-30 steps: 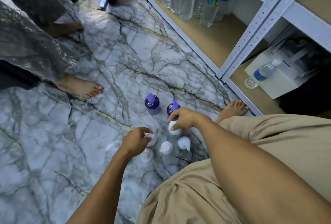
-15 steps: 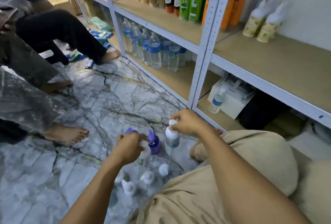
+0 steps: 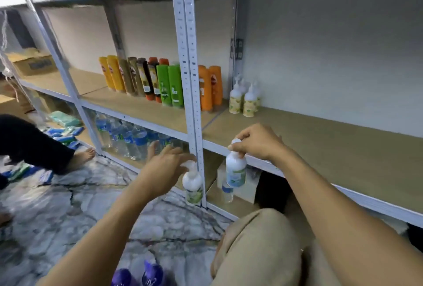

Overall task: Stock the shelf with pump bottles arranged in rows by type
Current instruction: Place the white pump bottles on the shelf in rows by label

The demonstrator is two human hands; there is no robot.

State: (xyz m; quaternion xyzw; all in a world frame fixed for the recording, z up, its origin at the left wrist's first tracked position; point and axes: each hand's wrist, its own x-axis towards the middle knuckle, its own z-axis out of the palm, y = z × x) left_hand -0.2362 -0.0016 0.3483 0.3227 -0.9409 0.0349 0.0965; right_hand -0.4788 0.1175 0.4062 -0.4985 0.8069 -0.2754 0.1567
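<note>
- Marble floor (image 3: 68, 205) and a wooden shelf (image 3: 332, 153) are being faced; one white pump bottle is being carried in each of the hands by its pump.
- The right bottle (image 3: 235, 171) is being pinched by the right hand (image 3: 256, 142), hanging upright just before the shelf edge, nearer the goal.
- The left bottle (image 3: 193, 186) is being held lower by the left hand (image 3: 164, 164), before the post (image 3: 190, 79); its grip is being blurred.
- Matching shelved bottles (image 3: 243, 100) are standing beyond and above the right hand.
- Purple bottles (image 3: 139, 276) are being cut off below.

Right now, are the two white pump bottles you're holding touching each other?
Apart. The head view shows the left bottle and the right bottle hanging side by side with a clear gap between them.
</note>
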